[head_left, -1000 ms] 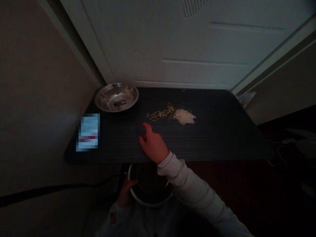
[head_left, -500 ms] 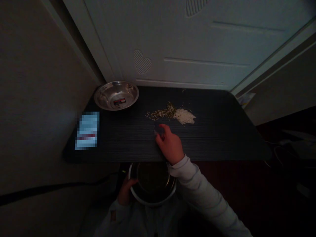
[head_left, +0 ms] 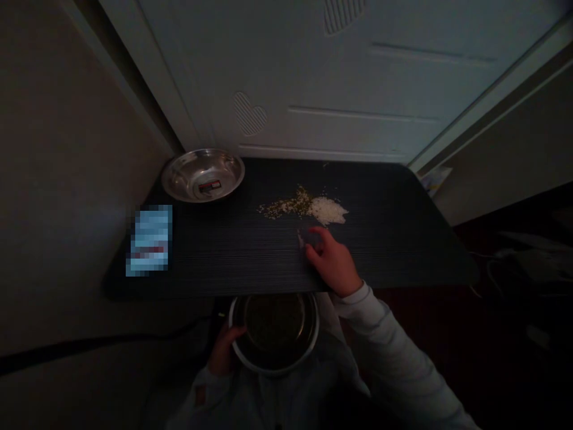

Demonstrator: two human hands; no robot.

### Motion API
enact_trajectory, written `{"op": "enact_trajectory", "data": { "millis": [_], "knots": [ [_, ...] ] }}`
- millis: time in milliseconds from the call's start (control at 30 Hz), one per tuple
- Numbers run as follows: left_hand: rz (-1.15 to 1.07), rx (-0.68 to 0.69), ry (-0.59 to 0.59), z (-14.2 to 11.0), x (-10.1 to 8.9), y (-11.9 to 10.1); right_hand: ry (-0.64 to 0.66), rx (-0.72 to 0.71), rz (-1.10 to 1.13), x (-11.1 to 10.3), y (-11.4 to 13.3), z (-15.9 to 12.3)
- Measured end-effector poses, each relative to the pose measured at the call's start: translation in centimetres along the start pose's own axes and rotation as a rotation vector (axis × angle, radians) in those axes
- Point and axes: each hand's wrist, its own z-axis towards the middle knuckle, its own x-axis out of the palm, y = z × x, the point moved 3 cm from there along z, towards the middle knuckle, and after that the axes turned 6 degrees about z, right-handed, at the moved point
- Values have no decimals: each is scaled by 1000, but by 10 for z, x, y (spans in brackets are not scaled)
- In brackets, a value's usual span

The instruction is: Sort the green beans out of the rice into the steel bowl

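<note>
surface: dark table (head_left: 403,239) | on it: steel dish (head_left: 203,175), grain pile (head_left: 308,206), blurred card (head_left: 149,240)

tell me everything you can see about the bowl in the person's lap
The bowl is round and looks like metal, with a pale, shiny rim and a dark inside holding what seems a dim layer of small greenish grains. It sits upright just below the near edge of the dark table, against the person's body. The left hand grips its rim on the left side.
</note>
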Motion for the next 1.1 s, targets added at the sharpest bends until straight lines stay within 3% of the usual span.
{"op": "enact_trajectory", "data": {
  "millis": [333,600,833,1100],
  "knots": [
    [44,30,14,-4,5,-3,109,-77,48,-30,-30,21],
    [73,-53,28,2,-6,4,213,-179,170,-50,-42,33],
    [67,6,18,-2,1,3,350,-167,119,-45,-34,27],
    [112,27,3,-4,-2,5,174,-198,-115,-50,-34,47]
  ]
}}
